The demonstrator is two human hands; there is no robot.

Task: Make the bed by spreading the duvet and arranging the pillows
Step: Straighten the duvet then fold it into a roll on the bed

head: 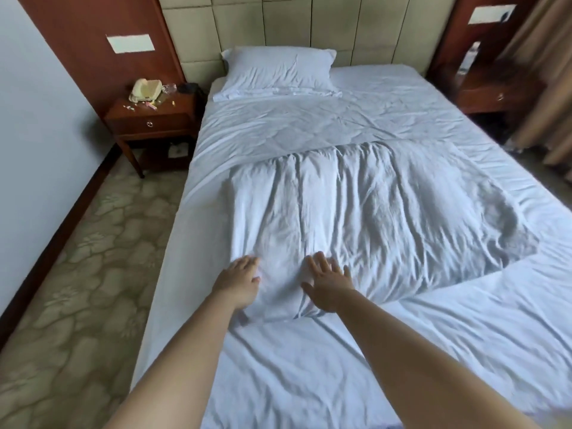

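Both hands sit at the near end of the folded duvet (356, 218), just below the middle of the frame. The left hand (240, 281) has its fingers bent over the duvet's near left corner and looks to be gripping the cloth there, though the fingertips sink into the folds and the grip cannot be read for certain. The right hand (328, 281) lies just beside it with fingers spread flat on the fabric — pressing, not pinching.

From that grip the duvet runs away toward the top of the frame and out to the right, a bunched block lying on the sheet in the middle of the bed (464, 335). Nearly all of its bulk lies right of the hands, so the right hand is the nearer one for drawing it open that way — the left would likely hold the corner.

One pillow (278, 72) rests against the headboard (356, 26) at upper centre-left.
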